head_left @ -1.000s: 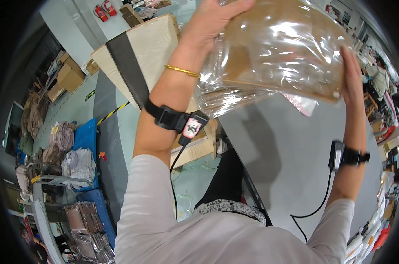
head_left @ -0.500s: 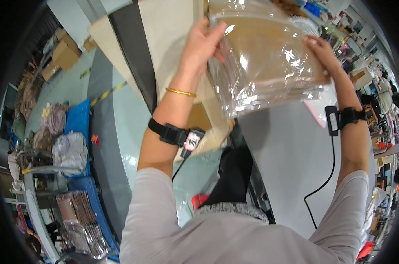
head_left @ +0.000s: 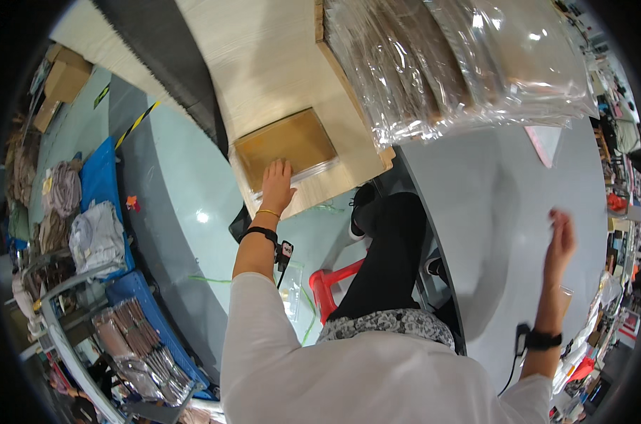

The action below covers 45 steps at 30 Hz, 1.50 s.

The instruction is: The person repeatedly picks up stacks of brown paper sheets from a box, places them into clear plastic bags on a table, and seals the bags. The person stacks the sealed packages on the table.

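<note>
My left hand (head_left: 278, 185) lies with its fingers stretched out on the near edge of a flat brown sheet or packet (head_left: 292, 143) with a clear edge. That flat piece rests on a pale wooden tabletop (head_left: 264, 74). Above a grey table (head_left: 454, 184) at the right is my right hand (head_left: 562, 244), smeared by motion. Its fingers point away from me, and whether they hold anything is unclear. Beyond it, a stack of brownish packets in clear plastic (head_left: 469, 63) leans in a row across the far part of the grey table.
A dark strip of cloth (head_left: 168, 53) crosses the wooden tabletop. A pink-edged white triangular piece (head_left: 544, 143) lies by the packets. On the left stands a cart (head_left: 69, 353) near blue bins (head_left: 140, 286). A red stool (head_left: 325, 290) is beside my leg.
Both hands have let go of the clear plastic packet, which now lies with the stack. My left hand moved down-left onto the flat brown piece; my right hand drew back toward me.
</note>
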Motion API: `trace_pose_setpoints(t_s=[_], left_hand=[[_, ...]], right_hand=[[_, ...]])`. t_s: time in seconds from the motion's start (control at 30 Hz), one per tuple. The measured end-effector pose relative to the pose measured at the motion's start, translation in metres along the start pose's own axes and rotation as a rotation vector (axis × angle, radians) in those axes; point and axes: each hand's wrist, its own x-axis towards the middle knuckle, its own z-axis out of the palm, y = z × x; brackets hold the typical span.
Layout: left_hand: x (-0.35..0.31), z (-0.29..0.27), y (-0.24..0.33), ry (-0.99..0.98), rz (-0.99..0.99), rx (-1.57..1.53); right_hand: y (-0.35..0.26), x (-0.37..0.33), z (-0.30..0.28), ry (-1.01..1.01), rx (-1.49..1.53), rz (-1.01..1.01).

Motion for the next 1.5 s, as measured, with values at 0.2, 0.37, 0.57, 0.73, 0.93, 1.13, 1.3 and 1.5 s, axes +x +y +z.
trace_pose_setpoints(t_s=[0.2, 0.37, 0.57, 0.73, 0.93, 1.13, 1.3, 1.5], left_hand=[[0.035, 0.030, -0.016, -0.103, -0.029, 0.031], [0.061, 0.017, -0.039, -0.095, -0.016, -0.096], [0.090, -0.008, -0.060, -0.313, -0.227, -0.281], [0.096, -0.012, -0.060, -0.346, -0.289, -0.348], [0.100, -0.011, -0.064, -0.355, -0.285, -0.390], [0.087, -0.006, -0.047, -0.255, -0.153, -0.202], [0.049, 0.035, 0.000, -0.113, -0.002, 0.219], [0.069, 0.059, -0.005, -0.031, -0.073, 0.270]], right_hand=[[0.027, -0.129, 0.002, -0.144, -0.416, 0.082], [0.034, -0.137, 0.008, -0.034, -0.517, 0.043], [0.035, -0.138, 0.016, -0.008, -0.565, 0.077], [0.040, -0.139, 0.011, -0.008, -0.514, 0.191], [0.040, -0.140, 0.010, -0.003, -0.497, 0.238], [0.040, -0.140, 0.012, 0.006, -0.514, 0.207], [0.042, -0.139, 0.012, 0.023, -0.475, 0.194], [0.034, -0.140, 0.014, 0.008, -0.512, 0.228]])
